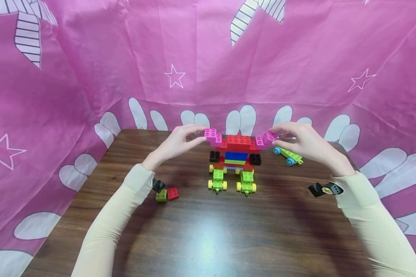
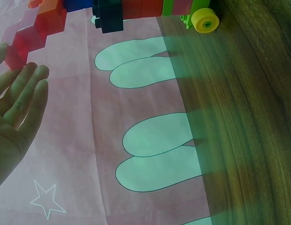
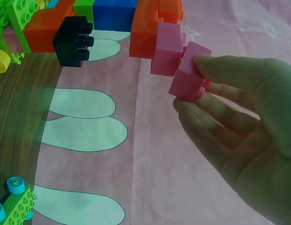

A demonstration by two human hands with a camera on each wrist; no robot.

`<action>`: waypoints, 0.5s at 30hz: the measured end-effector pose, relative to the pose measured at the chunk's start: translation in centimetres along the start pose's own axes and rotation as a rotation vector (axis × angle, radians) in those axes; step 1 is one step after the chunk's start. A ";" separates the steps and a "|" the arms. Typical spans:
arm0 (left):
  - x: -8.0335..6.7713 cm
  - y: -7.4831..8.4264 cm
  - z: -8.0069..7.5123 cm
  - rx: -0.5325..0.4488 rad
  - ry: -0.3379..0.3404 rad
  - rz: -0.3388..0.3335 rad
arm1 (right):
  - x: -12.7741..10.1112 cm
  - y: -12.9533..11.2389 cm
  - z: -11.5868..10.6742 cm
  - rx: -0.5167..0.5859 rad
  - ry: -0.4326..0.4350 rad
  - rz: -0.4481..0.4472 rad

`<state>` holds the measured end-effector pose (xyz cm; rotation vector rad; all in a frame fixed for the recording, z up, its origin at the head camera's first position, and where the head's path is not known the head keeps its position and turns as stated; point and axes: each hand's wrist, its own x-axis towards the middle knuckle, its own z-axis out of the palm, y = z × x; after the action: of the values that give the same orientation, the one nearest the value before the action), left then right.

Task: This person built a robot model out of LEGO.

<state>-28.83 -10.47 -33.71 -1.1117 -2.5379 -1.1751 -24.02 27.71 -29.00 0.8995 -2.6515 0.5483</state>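
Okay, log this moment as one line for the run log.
left hand: pinches left pink brick | right hand: pinches right pink brick | block figure: upright on table

A dark wooden bench [image 1: 201, 231] stands against a pink cloth [image 1: 100, 69] printed with white stars and petals. Light glares off the bench's near middle.

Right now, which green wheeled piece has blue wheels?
The loose green wheeled piece lying on the table just below the right hand. The two green ones under the brick model have yellow wheels.
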 end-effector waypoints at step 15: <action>0.1 -0.1 0.0 -0.007 -0.004 0.002 | 0.1 0.3 0.0 -0.020 -0.004 -0.022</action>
<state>-28.92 -10.44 -33.74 -1.1189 -2.5374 -1.1838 -24.29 27.91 -29.00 0.9235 -2.6426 0.5151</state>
